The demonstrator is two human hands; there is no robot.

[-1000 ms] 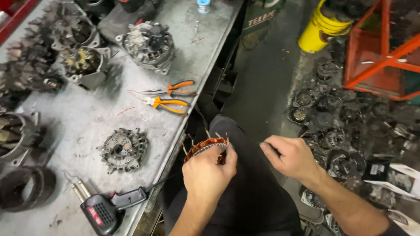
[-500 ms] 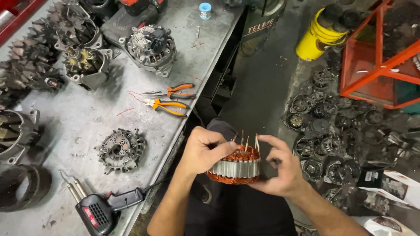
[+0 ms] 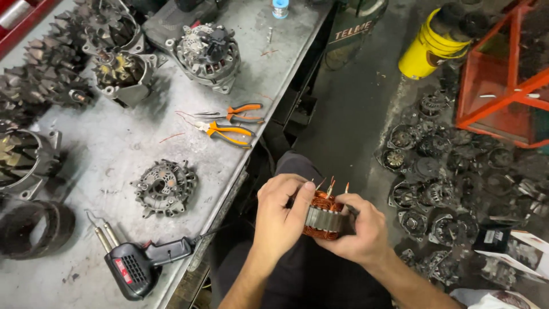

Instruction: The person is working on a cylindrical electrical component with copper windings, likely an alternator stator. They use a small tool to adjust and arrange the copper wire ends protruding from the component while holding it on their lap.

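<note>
Both my hands hold a stator ring (image 3: 323,216) with a grey steel core and copper windings, over my lap beside the workbench. My left hand (image 3: 280,217) wraps its near side, thumb pressed toward the copper leads sticking up from the top. My right hand (image 3: 357,232) cups the ring from the right and below. Several bare copper wire ends stand upright between my fingers.
A grey metal workbench (image 3: 126,149) on the left carries a black soldering gun (image 3: 134,264), an alternator end cover (image 3: 166,186), orange-handled pliers (image 3: 229,129), an alternator (image 3: 209,51) and several rotors. On the floor to the right lie many alternator parts (image 3: 434,171), a yellow bucket (image 3: 426,48) and an orange frame (image 3: 503,80).
One second ago only my left hand held the ring, tilted. My right hand has since closed on it and both hands have turned it upright, a little lower and further right.
</note>
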